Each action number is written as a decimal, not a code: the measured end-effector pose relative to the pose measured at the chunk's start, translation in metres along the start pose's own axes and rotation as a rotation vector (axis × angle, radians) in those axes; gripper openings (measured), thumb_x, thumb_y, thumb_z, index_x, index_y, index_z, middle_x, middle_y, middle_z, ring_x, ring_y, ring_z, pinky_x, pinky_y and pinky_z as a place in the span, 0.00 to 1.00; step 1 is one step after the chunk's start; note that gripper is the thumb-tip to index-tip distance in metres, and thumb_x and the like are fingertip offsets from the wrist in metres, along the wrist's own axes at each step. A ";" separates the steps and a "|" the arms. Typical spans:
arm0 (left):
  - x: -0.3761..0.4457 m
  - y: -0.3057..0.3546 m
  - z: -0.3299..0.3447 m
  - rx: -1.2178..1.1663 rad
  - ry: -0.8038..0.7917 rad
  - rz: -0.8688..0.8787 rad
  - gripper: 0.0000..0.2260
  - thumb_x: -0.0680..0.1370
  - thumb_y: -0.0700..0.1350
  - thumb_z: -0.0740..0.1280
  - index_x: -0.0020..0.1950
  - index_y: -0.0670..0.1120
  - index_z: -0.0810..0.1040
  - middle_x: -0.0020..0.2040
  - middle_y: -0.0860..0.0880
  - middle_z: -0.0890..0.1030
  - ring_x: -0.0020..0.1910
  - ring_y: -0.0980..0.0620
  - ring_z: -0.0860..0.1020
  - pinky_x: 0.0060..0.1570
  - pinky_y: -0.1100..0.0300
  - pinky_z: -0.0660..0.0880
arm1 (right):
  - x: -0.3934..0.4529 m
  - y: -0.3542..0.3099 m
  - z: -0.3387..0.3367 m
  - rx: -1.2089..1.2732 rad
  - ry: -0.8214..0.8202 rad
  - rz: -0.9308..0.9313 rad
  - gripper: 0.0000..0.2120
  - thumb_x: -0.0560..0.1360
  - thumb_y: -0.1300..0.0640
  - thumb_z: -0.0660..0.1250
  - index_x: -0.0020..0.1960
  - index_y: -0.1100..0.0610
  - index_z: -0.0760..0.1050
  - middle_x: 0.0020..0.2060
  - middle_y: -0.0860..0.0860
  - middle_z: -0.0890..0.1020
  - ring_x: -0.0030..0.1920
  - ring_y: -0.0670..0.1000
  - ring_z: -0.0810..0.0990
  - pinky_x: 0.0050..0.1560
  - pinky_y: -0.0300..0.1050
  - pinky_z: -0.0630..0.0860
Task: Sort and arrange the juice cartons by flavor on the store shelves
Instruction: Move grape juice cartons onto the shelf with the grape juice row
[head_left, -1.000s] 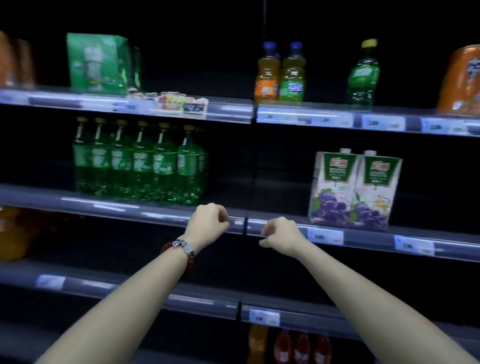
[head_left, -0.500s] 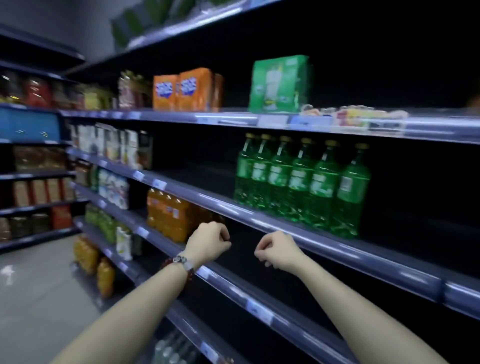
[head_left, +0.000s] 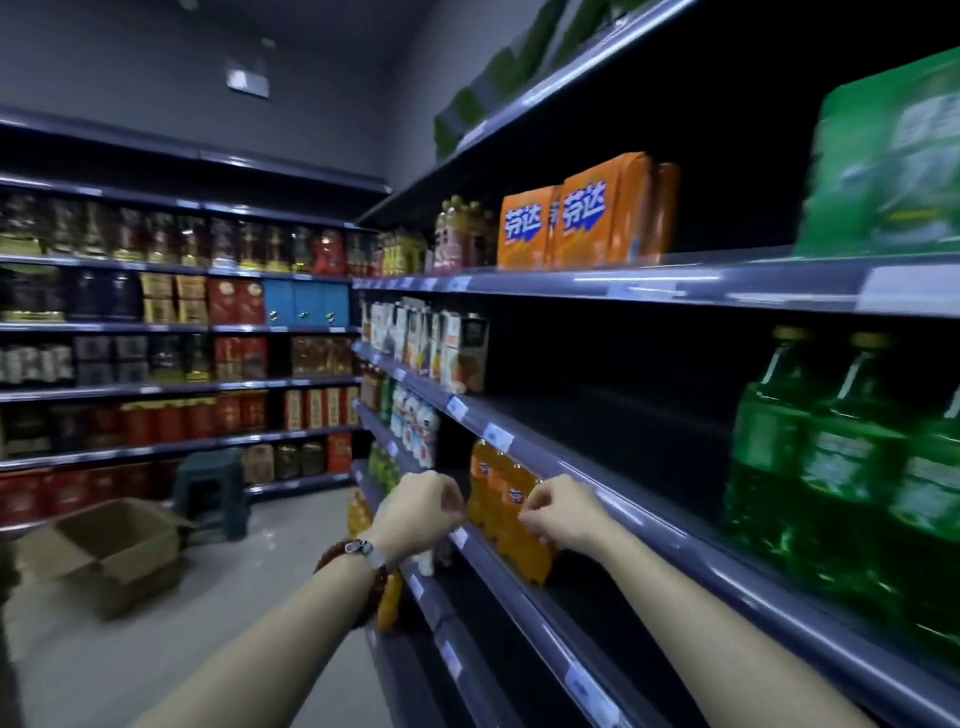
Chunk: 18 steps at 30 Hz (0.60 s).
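Several juice cartons (head_left: 441, 345) stand in a row on the second shelf, far down the aisle on the left part of the shelving. My left hand (head_left: 418, 512) and my right hand (head_left: 563, 512) hover side by side in front of the shelf edges, well short of the cartons. Both have curled fingers and hold nothing. A watch and bead bracelet sit on my left wrist. The grape cartons seen a moment ago are out of view.
Orange soda bottles (head_left: 511, 506) stand behind my hands. Green soda bottles (head_left: 841, 467) fill the right of the shelf (head_left: 649, 512). Orange packs (head_left: 576, 213) and a green pack (head_left: 893, 166) sit higher. An open cardboard box (head_left: 111, 548) and a stool (head_left: 210, 491) are on the floor.
My view has swung left along the aisle. The grape cartons left the frame and the far carton row, box and back shelving came into view. Both hands stayed curled and empty.
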<state>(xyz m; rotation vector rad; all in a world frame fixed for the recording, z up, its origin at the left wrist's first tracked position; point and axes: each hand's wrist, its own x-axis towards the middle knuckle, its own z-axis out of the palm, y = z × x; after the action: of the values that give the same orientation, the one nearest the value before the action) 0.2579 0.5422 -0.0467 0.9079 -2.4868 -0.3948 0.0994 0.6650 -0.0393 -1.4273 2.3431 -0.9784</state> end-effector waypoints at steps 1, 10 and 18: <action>0.010 -0.013 -0.001 0.002 0.002 -0.020 0.02 0.73 0.45 0.68 0.43 0.48 0.80 0.41 0.51 0.82 0.40 0.54 0.79 0.37 0.60 0.75 | 0.014 -0.004 0.007 -0.007 -0.010 -0.015 0.05 0.73 0.58 0.68 0.45 0.58 0.82 0.35 0.51 0.82 0.33 0.49 0.79 0.31 0.36 0.75; 0.121 -0.115 -0.002 -0.015 0.020 -0.051 0.03 0.74 0.44 0.68 0.39 0.49 0.79 0.40 0.50 0.83 0.37 0.55 0.79 0.36 0.61 0.75 | 0.151 -0.034 0.066 -0.036 -0.022 -0.059 0.04 0.72 0.58 0.68 0.39 0.56 0.80 0.35 0.53 0.83 0.32 0.49 0.79 0.34 0.40 0.77; 0.241 -0.207 -0.017 -0.107 -0.002 0.000 0.06 0.74 0.44 0.69 0.40 0.44 0.83 0.37 0.52 0.82 0.37 0.54 0.80 0.39 0.57 0.80 | 0.280 -0.073 0.110 0.002 0.057 0.017 0.05 0.73 0.62 0.67 0.43 0.61 0.81 0.33 0.55 0.82 0.30 0.51 0.79 0.28 0.35 0.75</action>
<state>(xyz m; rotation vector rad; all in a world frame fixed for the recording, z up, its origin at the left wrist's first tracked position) 0.2140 0.2272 -0.0400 0.8654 -2.4416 -0.5242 0.0664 0.3574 -0.0344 -1.3946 2.3895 -1.0305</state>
